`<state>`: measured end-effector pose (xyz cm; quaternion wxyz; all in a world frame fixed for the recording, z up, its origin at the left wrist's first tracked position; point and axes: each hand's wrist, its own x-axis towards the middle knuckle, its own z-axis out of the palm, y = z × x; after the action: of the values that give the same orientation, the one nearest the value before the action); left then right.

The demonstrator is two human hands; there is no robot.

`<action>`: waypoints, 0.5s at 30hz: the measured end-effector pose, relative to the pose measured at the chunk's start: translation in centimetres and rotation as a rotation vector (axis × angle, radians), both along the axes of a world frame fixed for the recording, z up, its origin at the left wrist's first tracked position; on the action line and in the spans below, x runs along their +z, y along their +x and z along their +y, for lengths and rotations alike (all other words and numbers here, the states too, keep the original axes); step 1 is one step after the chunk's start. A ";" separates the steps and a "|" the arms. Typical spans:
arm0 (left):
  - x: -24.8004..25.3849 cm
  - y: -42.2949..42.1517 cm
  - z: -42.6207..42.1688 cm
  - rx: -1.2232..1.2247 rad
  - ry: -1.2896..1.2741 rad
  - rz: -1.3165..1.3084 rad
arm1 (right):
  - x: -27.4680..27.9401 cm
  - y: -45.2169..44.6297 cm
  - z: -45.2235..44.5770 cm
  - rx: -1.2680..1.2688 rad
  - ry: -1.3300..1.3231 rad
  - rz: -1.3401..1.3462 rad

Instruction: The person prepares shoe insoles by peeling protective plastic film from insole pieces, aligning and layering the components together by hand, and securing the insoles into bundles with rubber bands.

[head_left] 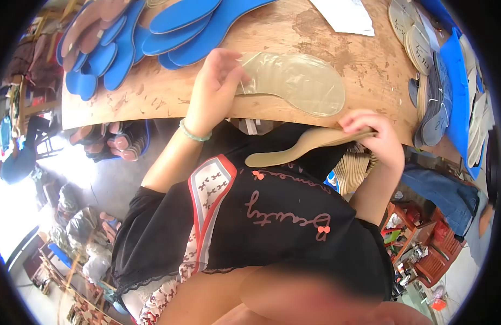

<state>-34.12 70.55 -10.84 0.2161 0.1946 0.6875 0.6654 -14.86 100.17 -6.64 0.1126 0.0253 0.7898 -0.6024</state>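
My left hand [220, 73], with a beaded bracelet at its wrist, is over the narrow end of a shiny, translucent yellowish sole sheet [310, 84] on the wooden table. Its fingers are loosely curled and apart, the tips at the sheet's end; no firm grip shows. My right hand [378, 135] is closed on the broad end of a beige insole [294, 151]. That insole is in front of my body, off the table's near edge, its narrow end pointing left.
Blue insoles [188, 30] and brown ones [90, 27] lie on the wooden table [153, 97] at the upper left. A white paper [345, 16] is at the back. Bundled insoles [435, 103] stand at the right beside a blue tray [457, 92]. Another person [23, 157] is far left.
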 end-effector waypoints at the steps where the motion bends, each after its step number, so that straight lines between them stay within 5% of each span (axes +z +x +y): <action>1: 0.3 0.1 0.0 -0.030 -0.035 0.021 | -0.2 -1.4 -1.6 0.015 0.007 0.018; 6: 1.3 -0.2 -1.1 -0.152 -0.043 -0.006 | -1.7 -5.0 -4.5 0.096 0.145 0.105; 9: 1.1 -0.9 -4.4 -0.201 0.483 -0.487 | -1.6 -4.6 -3.9 0.075 0.251 0.106; 15: 1.6 -2.5 -14.7 0.013 0.329 -0.573 | -1.3 -4.3 -3.4 0.111 0.332 0.101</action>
<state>-36.66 55.88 -9.21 0.3621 0.0276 0.4835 0.7964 -19.15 96.81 -7.92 0.1002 -0.0302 0.8832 -0.4571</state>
